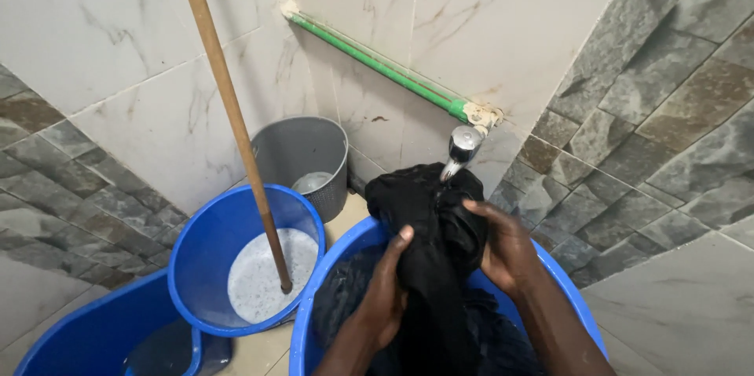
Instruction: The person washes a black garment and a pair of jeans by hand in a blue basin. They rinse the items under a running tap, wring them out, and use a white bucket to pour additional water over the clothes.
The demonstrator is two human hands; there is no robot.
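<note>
Both hands, left hand [386,286] and right hand [506,249], are gripping the black garment [428,219] with fingers clenched under the tap [462,148], likely risking splashing beyond the blue tub [310,321].

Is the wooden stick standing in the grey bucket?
No, the wooden stick stands in the blue bucket of soapy water, beside the grey bucket.

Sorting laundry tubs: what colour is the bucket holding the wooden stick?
Blue bucket, with the wooden stick inside; head view.
</note>
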